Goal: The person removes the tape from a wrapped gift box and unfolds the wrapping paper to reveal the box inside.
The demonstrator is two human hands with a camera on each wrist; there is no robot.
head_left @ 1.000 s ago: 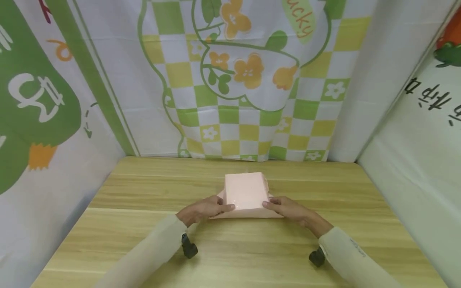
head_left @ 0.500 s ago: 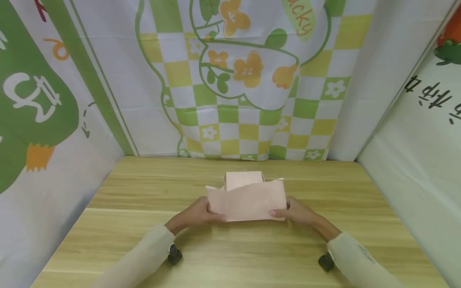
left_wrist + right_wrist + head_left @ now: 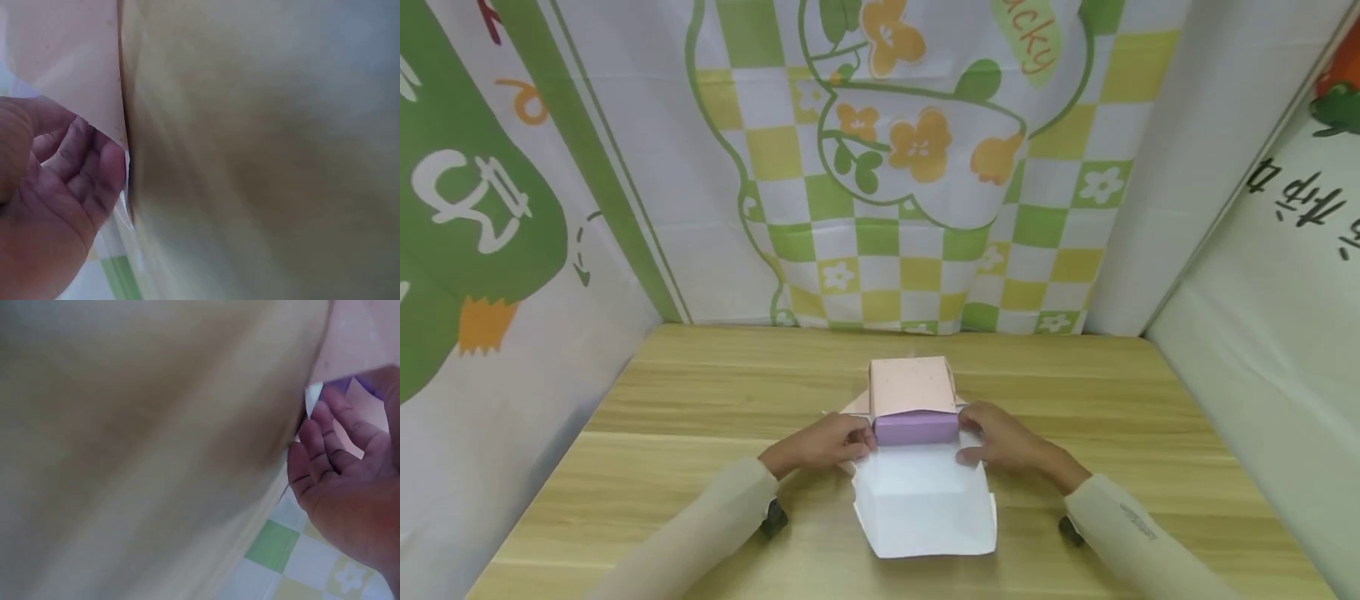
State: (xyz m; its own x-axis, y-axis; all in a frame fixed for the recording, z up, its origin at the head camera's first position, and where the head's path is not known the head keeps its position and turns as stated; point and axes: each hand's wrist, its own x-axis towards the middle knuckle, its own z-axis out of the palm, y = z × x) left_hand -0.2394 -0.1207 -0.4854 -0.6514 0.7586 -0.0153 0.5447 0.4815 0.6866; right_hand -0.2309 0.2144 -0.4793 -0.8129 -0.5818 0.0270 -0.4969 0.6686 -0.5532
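Note:
A purple box (image 3: pixel 917 429) lies partly wrapped in wrapping paper (image 3: pixel 912 386), pink outside and white inside. The pink side covers its top, while a creased white flap (image 3: pixel 928 508) lies toward the front and leaves the purple front side bare. At the box's left side my left hand (image 3: pixel 831 439) holds the paper edge, fingers curled; in the left wrist view they are partly under a pink fold. My right hand (image 3: pixel 1003 437) holds the paper at the right side, thumb on the white face. In the right wrist view its bent fingers (image 3: pixel 312 453) meet the paper's edge.
The wooden table (image 3: pixel 715 375) stretches around the box to both sides. A checked, flowered cloth (image 3: pixel 880 275) hangs behind it, with printed white sheets at left and right. Each wrist wears a small black camera (image 3: pixel 773 518).
The front paper flap, raised in front of the box half a second ago, now lies folded toward the front, white side up. Both hands have shifted from the flap to the box's sides.

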